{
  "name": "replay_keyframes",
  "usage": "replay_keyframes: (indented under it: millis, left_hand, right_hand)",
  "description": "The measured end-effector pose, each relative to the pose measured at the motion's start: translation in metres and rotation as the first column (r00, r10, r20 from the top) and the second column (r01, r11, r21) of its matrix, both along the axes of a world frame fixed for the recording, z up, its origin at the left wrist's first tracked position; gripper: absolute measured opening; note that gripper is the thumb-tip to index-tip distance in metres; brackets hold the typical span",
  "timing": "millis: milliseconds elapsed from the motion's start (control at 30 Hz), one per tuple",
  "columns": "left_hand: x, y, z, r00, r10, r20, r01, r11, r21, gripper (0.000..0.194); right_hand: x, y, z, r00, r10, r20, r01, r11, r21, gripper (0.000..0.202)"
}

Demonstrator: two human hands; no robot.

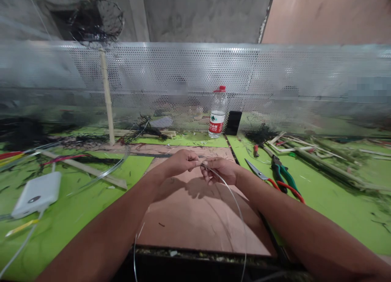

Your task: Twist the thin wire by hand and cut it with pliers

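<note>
A thin clear strand, wire or plastic line [235,200], rises from below the table edge and curves up to my fingers. My right hand [220,171] is closed in a pinch on this strand. Close beside it, my left hand [182,161] is closed too, thumb and fingertips together, facing the right fingertips. What lies between the left fingers is too small to make out, though another end of clear strand hangs below my left forearm. Both hands are above the pinkish board [189,229], casting shadows on it.
Scissors [259,172] and green-handled pliers [282,172] lie at right, near cut green stalks [330,164]. A water bottle [217,115] and a dark phone [233,123] stand behind my hands. At left are a white power bank [38,194], a bamboo strip [88,170] and an upright stick [106,99].
</note>
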State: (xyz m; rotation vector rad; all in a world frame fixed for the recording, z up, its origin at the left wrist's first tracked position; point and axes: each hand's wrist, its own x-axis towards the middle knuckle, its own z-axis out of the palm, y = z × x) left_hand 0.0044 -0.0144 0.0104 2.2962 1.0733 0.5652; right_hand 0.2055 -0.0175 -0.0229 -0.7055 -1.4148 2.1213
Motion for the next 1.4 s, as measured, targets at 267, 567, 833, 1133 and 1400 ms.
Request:
replay_keyframes:
  millis: [267, 567, 833, 1133, 1400]
  left_hand:
    - [0.002, 0.001, -0.004, 0.998, 0.052, -0.042, -0.052, 0.999, 0.008, 0.023]
    - [0.004, 0.004, -0.010, 0.994, 0.059, -0.087, -0.059, 0.998, 0.009, 0.023]
    - [0.004, 0.001, -0.007, 0.995, 0.087, -0.050, -0.087, 0.996, 0.000, 0.025]
    - [0.003, 0.003, -0.009, 0.996, 0.079, -0.033, -0.079, 0.997, -0.006, 0.023]
    - [-0.001, 0.005, -0.008, 0.996, 0.084, -0.014, -0.084, 0.996, 0.015, 0.024]
  right_hand:
    - [-0.009, 0.002, -0.002, 0.898, -0.327, 0.295, 0.167, 0.872, 0.459, 0.021]
    - [-0.006, 0.003, 0.000, 0.748, -0.527, 0.404, -0.122, 0.489, 0.864, 0.016]
    - [-0.009, 0.000, 0.001, 0.688, -0.651, 0.319, -0.135, 0.317, 0.939, 0.003]
    - [-0.012, -0.001, -0.002, 0.689, -0.643, 0.335, -0.039, 0.428, 0.903, 0.010]
    - [-0.011, -0.002, 0.002, 0.846, -0.430, 0.316, 0.101, 0.710, 0.697, 0.012]
